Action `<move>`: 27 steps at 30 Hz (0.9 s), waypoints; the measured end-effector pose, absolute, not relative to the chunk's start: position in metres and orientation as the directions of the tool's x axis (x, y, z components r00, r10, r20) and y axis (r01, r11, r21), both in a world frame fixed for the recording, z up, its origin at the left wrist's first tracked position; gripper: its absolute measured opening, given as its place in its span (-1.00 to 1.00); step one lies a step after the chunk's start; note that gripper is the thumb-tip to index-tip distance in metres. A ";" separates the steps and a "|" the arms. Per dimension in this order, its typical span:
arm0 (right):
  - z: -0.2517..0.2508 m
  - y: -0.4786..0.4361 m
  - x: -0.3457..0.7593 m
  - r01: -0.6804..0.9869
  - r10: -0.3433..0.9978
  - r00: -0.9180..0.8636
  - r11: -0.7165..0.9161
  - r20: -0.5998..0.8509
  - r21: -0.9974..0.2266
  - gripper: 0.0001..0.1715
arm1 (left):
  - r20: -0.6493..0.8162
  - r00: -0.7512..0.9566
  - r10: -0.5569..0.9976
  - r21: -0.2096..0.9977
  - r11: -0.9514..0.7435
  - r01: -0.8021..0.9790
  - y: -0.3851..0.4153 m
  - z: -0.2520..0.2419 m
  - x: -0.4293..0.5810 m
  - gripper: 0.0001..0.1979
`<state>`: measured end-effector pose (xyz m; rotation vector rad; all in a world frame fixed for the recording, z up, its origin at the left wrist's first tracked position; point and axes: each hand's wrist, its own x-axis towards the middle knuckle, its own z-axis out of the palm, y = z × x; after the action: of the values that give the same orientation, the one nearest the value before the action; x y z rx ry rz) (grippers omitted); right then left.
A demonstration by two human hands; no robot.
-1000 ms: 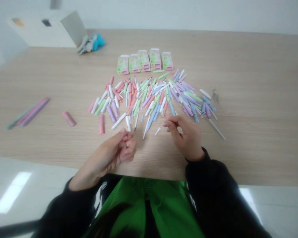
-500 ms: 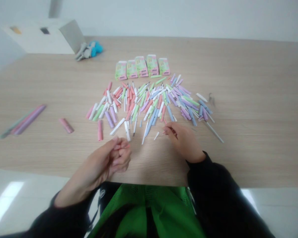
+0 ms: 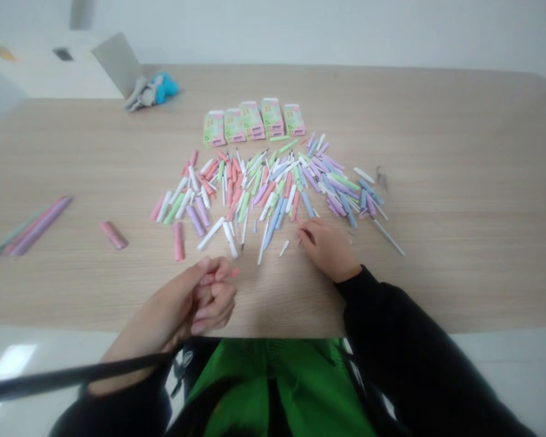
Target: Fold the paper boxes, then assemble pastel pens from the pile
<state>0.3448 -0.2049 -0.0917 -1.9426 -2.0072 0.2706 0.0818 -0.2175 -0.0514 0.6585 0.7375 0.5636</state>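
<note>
My left hand (image 3: pixel 209 297) is closed above the table's front edge, a small pink pen piece (image 3: pixel 235 272) poking out past its fingertips. At the near side of the pen-part pile, my right hand (image 3: pixel 330 249) rests low over the table with its fingers pinched together. What those fingers hold, if anything, is too small to make out. Just left of them lies a small white tip (image 3: pixel 284 247). Pastel barrels and caps in pink, white, green, purple and blue lie heaped ahead of both hands, with a blue barrel (image 3: pixel 272 230) and a white pen part (image 3: pixel 230 238) nearest.
Several small green-and-pink boxes (image 3: pixel 213 128) stand in a row behind the heap. A loose pink barrel (image 3: pixel 113 235) and longer purple pen (image 3: pixel 43 226) lie to the left. A blue-and-grey soft item (image 3: pixel 164 88) sits by a white box (image 3: pixel 118 64) at the back.
The view has shifted slightly. My left hand has turned a little, and more of the pink piece shows. The right hand remains at the heap's near edge, its fingers still pinched.
</note>
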 end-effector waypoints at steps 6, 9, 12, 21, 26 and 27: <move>-0.096 -0.206 0.346 0.919 0.993 0.006 0.040 0.115 -0.392 -0.77 | -0.459 0.527 0.715 0.730 0.642 -0.235 -0.208 -0.050 0.082 -0.67; -0.098 -0.206 0.345 0.917 0.990 0.008 0.048 0.140 -0.397 -0.72 | -0.460 0.524 0.717 0.736 0.638 -0.227 -0.206 -0.050 0.084 -0.67; -0.099 -0.208 0.347 0.889 0.977 0.025 0.076 0.213 -0.452 -0.68 | -0.477 0.506 0.719 0.738 0.640 -0.213 -0.207 -0.052 0.087 -0.67; -0.073 -0.235 0.416 0.848 0.852 0.326 -0.071 0.410 -0.525 -0.76 | -0.470 0.556 0.686 0.741 0.649 -0.174 -0.206 -0.062 0.076 -0.65; -0.075 -0.257 0.477 0.872 0.837 0.435 -0.300 0.331 -0.387 -0.76 | -0.488 0.555 0.674 0.715 0.673 -0.189 -0.203 -0.067 0.080 -0.66; -0.081 -0.259 0.483 0.871 0.841 0.445 -0.327 0.308 -0.365 -0.73 | -0.501 0.537 0.679 0.713 0.675 -0.190 -0.202 -0.068 0.082 -0.68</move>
<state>0.4834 -0.2591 -0.0805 -2.2227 -1.4360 -0.0847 0.0816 -0.2020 -0.0675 0.6472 0.8557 0.5621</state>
